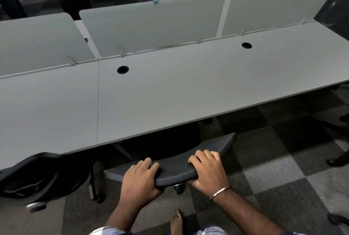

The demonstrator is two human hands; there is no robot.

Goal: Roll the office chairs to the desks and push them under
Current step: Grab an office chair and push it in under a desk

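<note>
Here, the top edge of the chair backrest (175,170) is gripped by the left hand (140,180) and the right hand (207,170); the seat is hidden under the desk (188,87).

The tabletop (188,91) has a smooth, matt, pale grey surface that looks like laminate, and its two round cable holes (123,69) have black plastic rims. The divider panels (151,26) behind it look like frosted, half-clear plastic or glass with a soft matt finish, held by small pale clips. A blue metal binder clip (155,1) sits on one panel edge. The chair back (175,168) has a dark grey top edge that looks like smooth matt plastic. The floor (264,168) is rough carpet in grey and dark squares. A thin shiny metal bangle (220,193) is on the right wrist.
</note>
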